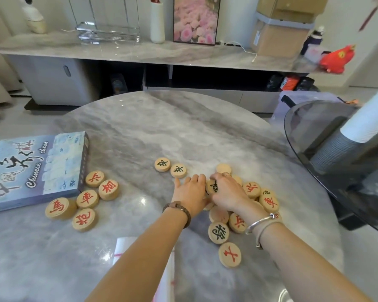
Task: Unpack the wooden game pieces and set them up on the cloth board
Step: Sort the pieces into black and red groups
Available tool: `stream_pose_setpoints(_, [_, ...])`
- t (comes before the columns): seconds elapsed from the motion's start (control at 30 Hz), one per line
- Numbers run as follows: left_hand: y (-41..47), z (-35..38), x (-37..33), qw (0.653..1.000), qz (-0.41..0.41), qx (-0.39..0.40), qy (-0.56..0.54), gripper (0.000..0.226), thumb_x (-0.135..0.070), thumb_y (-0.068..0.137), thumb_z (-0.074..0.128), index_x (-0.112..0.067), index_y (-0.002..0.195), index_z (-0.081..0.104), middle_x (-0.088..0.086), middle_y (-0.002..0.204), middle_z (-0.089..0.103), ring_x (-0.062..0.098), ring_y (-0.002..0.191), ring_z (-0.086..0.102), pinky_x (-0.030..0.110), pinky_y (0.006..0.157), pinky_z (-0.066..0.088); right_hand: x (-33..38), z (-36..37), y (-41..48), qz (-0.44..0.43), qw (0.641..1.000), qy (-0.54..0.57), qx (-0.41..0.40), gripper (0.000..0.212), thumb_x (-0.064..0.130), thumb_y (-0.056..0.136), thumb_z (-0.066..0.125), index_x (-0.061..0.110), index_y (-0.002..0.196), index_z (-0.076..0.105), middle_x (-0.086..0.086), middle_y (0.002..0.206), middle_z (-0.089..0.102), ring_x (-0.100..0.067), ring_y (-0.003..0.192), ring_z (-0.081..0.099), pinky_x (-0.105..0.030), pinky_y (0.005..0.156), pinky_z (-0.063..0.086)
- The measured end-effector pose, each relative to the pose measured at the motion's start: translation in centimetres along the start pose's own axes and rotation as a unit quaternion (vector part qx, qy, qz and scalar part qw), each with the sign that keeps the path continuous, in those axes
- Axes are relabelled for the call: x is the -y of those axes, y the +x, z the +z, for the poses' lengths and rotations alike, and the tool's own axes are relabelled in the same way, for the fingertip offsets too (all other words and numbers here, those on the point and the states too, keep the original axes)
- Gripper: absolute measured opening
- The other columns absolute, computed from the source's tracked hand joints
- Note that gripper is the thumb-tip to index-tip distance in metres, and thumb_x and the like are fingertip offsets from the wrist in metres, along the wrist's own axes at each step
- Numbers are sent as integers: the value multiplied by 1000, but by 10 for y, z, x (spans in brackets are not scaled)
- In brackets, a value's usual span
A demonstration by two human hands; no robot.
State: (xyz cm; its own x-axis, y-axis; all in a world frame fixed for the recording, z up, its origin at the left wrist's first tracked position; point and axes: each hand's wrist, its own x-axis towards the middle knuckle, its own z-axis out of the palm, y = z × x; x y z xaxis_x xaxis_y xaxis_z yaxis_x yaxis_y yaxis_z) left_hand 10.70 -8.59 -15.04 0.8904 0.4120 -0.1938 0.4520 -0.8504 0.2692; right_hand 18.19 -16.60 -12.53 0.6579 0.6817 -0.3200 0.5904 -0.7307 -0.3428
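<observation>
We find the right hand (224, 190) grasping a black-marked piece (212, 186), the left hand (189, 190) released. Discs judged light, rigid; grip by rims.

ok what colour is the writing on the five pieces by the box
Red, on all five pieces beside the box; clear in the head view.

Bare worktop (140, 131) lies open between the game box (35, 168) and the heaped wooden pieces (238, 205); a glass tabletop (310, 131) crowds the right.
</observation>
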Motion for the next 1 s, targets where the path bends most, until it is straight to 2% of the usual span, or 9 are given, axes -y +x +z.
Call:
stream_pose_setpoints(0.13, [-5, -1, 10, 1000, -10, 17, 2, 54, -38, 91, 50, -16, 137, 33, 5, 135, 41, 24, 130, 36, 49, 111, 20, 5, 4, 2, 12, 1000, 16, 5, 58, 14, 83, 58, 17, 138, 38, -8, 136, 46, -25, 126, 45, -35, 100, 42])
stream_pose_setpoints(0.23, [-17, -13, 33, 999, -34, 24, 17, 50, -42, 90, 50, -20, 134, 41, 7, 134, 39, 25, 128, 36, 49, 109, 20, 19, 5, 5, 10, 999, 27, -27, 56, 21, 83, 59, 18, 135, 39, -9, 134, 45, -28, 121, 49, -35, 97, 43])
stream_pose_setpoints(0.37, [-32, -31, 74, 995, -100, 3, 18, 47, -42, 88, 51, -19, 128, 43, 5, 131, 43, 24, 126, 39, 47, 107, 24, 47, 12, 16, 17, 998, 40, -48, 57, 39, 85, 59, 17, 134, 38, -11, 132, 49, -31, 121, 49, -33, 90, 41])
stream_pose_setpoints(0.5, [-46, -39, 110, 989, -131, 27, 56, 51, -43, 88, 52, -20, 131, 41, 3, 133, 46, 24, 128, 37, 50, 110, 19, 71, 29, 36, -9, 996, -13, -84, 46, 38, 89, 54, 12, 126, 45, -11, 130, 53, -31, 123, 43, -38, 94, 39])
stream_pose_setpoints(0.6, [-53, -38, 125, 989, -113, 38, 90, 51, -41, 87, 53, -21, 133, 41, 3, 133, 46, 24, 130, 37, 49, 114, 13, 80, 37, 52, -21, 994, -35, -102, 42, 34, 92, 52, 11, 126, 44, -10, 132, 48, -31, 125, 39, -38, 94, 38])
stream_pose_setpoints(0.73, [-55, -32, 136, 989, -74, 49, 120, 51, -45, 86, 53, -23, 132, 45, 3, 135, 42, 24, 132, 34, 47, 116, 8, 80, 44, 65, 8, 996, -59, -59, 40, 24, 91, 52, 9, 126, 40, -14, 132, 49, -32, 124, 43, -38, 94, 38])
stream_pose_setpoints(0.83, [-52, -32, 138, 992, -54, 21, 113, 55, -47, 84, 55, -21, 132, 48, 1, 139, 37, 20, 136, 27, 45, 117, 1, 87, 40, 68, 10, 992, -49, -116, 39, 24, 88, 55, 9, 122, 44, -14, 125, 54, -32, 119, 48, -37, 92, 39])
stream_pose_setpoints(0.9, [-50, -33, 137, 994, -53, 3, 91, 57, -49, 84, 55, -19, 132, 49, 0, 142, 33, 19, 139, 22, 43, 118, -3, 97, 34, 69, 0, 985, -6, -172, 42, 27, 86, 57, 9, 122, 46, -14, 123, 54, -33, 117, 49, -38, 94, 38])
stream_pose_setpoints(1.0, [-51, -32, 136, 996, -49, -17, 79, 58, -49, 84, 54, -18, 133, 48, -1, 145, 29, 18, 142, 13, 42, 118, -5, 113, 41, 76, -45, 987, 7, -154, 45, 29, 88, 58, 9, 125, 43, -14, 126, 52, -33, 118, 48, -38, 93, 39])
